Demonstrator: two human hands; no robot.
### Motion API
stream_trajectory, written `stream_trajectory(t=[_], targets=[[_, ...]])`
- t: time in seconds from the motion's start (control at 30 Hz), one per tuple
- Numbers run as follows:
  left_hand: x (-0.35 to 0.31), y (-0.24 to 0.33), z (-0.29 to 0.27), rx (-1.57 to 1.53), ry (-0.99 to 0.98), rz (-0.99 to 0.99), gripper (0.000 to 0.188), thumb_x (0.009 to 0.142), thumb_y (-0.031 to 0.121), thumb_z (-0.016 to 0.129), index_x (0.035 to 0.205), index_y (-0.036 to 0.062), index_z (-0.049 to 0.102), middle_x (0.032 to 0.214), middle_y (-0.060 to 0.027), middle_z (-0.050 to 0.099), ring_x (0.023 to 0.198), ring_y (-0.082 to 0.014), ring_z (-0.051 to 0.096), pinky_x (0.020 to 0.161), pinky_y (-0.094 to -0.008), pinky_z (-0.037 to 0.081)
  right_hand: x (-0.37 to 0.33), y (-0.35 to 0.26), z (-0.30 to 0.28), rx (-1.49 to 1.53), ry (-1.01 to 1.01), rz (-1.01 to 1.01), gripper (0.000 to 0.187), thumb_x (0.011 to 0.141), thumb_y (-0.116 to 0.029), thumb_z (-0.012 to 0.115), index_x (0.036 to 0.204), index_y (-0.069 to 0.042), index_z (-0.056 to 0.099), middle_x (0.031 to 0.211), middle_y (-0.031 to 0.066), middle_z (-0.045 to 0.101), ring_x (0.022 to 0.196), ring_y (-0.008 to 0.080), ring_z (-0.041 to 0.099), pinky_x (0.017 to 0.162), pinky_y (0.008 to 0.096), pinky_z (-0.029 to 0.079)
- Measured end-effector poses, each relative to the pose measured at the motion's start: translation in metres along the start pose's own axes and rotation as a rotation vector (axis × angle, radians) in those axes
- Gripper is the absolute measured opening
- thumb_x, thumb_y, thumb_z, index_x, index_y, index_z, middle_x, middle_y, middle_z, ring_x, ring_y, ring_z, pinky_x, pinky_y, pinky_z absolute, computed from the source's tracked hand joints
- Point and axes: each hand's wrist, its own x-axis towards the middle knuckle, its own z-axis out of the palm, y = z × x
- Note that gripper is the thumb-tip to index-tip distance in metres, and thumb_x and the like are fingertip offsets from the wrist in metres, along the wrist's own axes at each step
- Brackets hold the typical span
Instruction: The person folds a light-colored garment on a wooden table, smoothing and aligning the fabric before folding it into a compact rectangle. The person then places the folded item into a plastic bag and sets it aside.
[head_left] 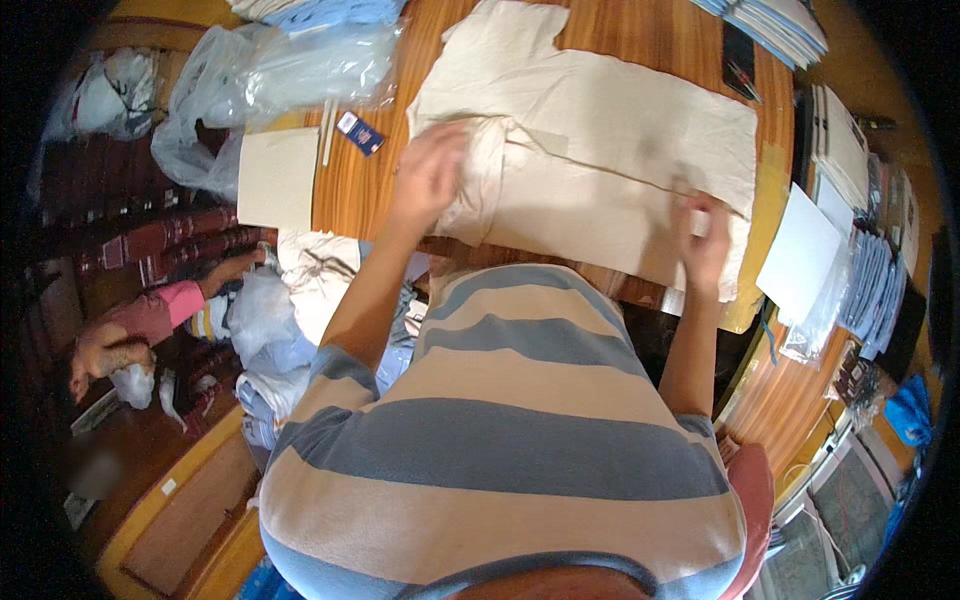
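Observation:
A cream shirt (600, 110) lies spread on the wooden table (620, 30) in front of me, its body stretching left to right. A dark line, like an open front edge, runs slantwise across the cloth. My left hand (430, 180) is over the shirt's left end, beside a bunched fold; motion smears its fingers, so their grip cannot be made out. Near the shirt's right end is my right hand (703, 240), its fingers bent and blurred by the dark line. Whether they pinch the cloth is unclear.
Left of the shirt lie a dark blue tag (360, 134), a beige card (278, 178) and clear plastic bags (310, 65). A dark phone-like object (738, 60) sits at the upper right. Stacked folded clothes (872, 295) and white sheets (800, 240) stand on the right. Another person's arm (150, 320) reaches in at left.

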Motion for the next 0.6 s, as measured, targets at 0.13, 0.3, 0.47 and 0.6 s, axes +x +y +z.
stream_trajectory(t=[0.13,0.3,0.47,0.6], targets=[[-0.071,-0.062,-0.063,0.078,-0.141,-0.125,0.055,0.099,0.033,0.064,0.143,0.0020,0.055,0.146,-0.0188,0.058,0.144,-0.0374,0.046,0.123,-0.0515,0.029,0.008,-0.124,0.088,0.213,-0.455,-0.602,0.027,0.082,-0.019,0.080,0.103,-0.007,0.067,0.110,0.0124,0.072,0.104,0.0332,0.069,0.087,0.0424,0.058],[-0.086,-0.065,-0.075,0.164,-0.454,0.036,0.088,0.093,0.050,0.070,0.158,0.0005,0.035,0.161,-0.0187,0.043,0.154,-0.0354,0.032,0.127,-0.0545,0.019,-0.004,-0.199,0.178,0.053,-0.744,-0.871,0.033,0.085,-0.026,0.079,0.112,-0.010,0.068,0.115,0.0121,0.068,0.103,0.0358,0.066,0.084,0.0461,0.055],[-0.093,-0.078,-0.061,0.223,-0.433,0.003,0.087,0.092,0.047,0.073,0.156,0.0006,0.038,0.159,-0.0158,0.046,0.152,-0.0341,0.035,0.126,-0.0549,0.022,0.031,-0.181,0.170,0.333,-1.046,-0.535,0.018,0.092,-0.019,0.075,0.107,-0.008,0.072,0.102,0.0117,0.070,0.093,0.0272,0.067,0.081,0.0371,0.054],[-0.096,-0.083,-0.058,0.199,-0.361,0.019,0.080,0.094,0.045,0.071,0.155,0.0021,0.041,0.157,-0.0147,0.049,0.151,-0.0349,0.037,0.125,-0.0565,0.025,0.119,-0.154,0.145,0.521,-1.070,-0.063,0.013,0.100,-0.017,0.072,0.107,-0.006,0.074,0.103,-0.0018,0.073,0.099,0.0097,0.064,0.090,0.0293,0.052]])
